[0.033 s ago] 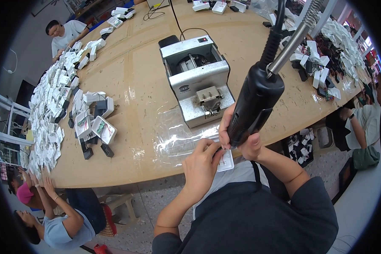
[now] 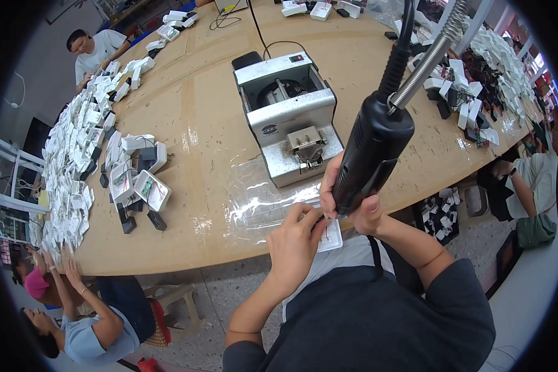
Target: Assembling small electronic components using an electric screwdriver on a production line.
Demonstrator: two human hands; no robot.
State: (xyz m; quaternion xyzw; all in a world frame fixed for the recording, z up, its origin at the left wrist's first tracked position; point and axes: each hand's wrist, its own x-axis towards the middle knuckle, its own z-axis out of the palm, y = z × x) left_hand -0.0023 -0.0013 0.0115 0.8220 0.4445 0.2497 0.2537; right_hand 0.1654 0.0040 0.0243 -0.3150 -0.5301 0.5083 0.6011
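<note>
My right hand (image 2: 366,214) is wrapped round a black electric screwdriver (image 2: 378,142), which hangs from a coiled spring and a black cable. Its lower end points down at the table's near edge. Close by, my left hand (image 2: 291,245) has its fingers bent and pinched together beside the screwdriver's tip; they rest at a white plastic housing (image 2: 332,238) with thin red wires in it. What the left fingertips grip is mostly hidden. Beyond both hands stands a silver metal machine (image 2: 291,111), like a screw feeder, with an open top and a dark drum inside.
Clear plastic sheeting (image 2: 251,208) covers the table at the machine's foot. White housings with black plugs (image 2: 146,180) lie left, before a long white heap (image 2: 71,167). More parts (image 2: 471,99) pile up at right. A black bin (image 2: 440,214) sits on the floor. Several people work around.
</note>
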